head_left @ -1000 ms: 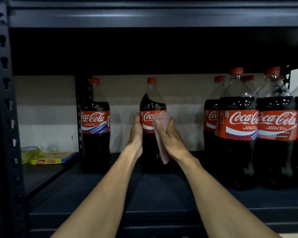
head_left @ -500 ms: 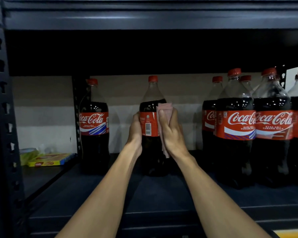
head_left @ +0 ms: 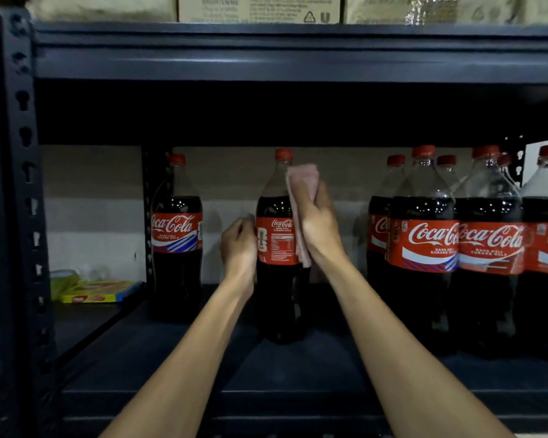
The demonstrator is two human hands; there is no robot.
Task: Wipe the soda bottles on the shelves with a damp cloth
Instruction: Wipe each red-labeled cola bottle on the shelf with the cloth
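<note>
Pink and folded, the cloth (head_left: 301,184) is lying against the right shoulder of the middle Coca-Cola bottle (head_left: 277,295), reaching from just below the red cap down past the right edge of the label. The right hand (head_left: 318,229) is gripping the cloth, fingers curled round it, and is pressing it to the bottle's side. The left hand (head_left: 238,245) is holding the bottle's left side at label height, with its fingers wrapping toward the back. The bottle is standing upright on the dark metal shelf (head_left: 298,368), apart from the others, with the printed panel of its label facing the camera.

To the left, a lone Coca-Cola bottle (head_left: 176,248) is standing near the rear upright of the rack. To the right, a cluster of Coca-Cola bottles (head_left: 424,248) is standing packed together, labels forward. A yellow packet (head_left: 95,294) is lying flat at the far left, beyond the shelf's edge. Cardboard boxes (head_left: 257,7) are sitting on the shelf above, and a perforated steel post (head_left: 23,184) is running down the left side of the view.
</note>
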